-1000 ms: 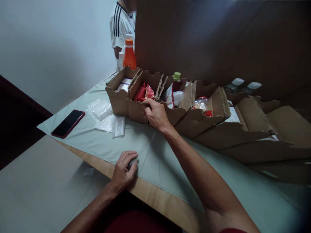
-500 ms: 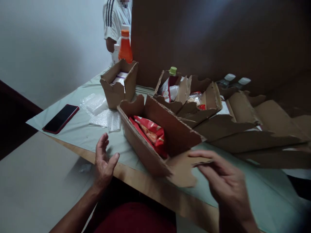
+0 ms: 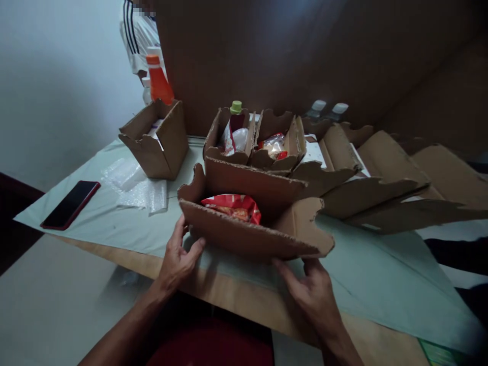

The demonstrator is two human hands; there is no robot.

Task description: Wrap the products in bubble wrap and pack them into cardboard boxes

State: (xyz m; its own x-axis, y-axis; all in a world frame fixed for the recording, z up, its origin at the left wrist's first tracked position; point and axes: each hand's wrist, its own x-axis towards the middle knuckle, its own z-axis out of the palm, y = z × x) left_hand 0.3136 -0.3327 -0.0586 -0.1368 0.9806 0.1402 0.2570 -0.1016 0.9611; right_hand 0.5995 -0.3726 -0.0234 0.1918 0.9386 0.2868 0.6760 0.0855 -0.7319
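Note:
A long open cardboard box lies near the table's front edge, its long sides running left to right. Inside it is a red food packet. My left hand is at the box's left end, thumb and fingers apart, the fingertips partly behind the corner. My right hand grips the lower right corner, its thumb on the front side and the fingertips hidden under the box.
Behind stands a row of cardboard boxes holding packets. To the left are another box, bubble wrap and a phone. An orange bottle and a person are at the back left.
The box with the red packet has turned to lie more parallel to me. My right hand has shifted from its end flap to the lower corner, and my left hand has come up to its left end.

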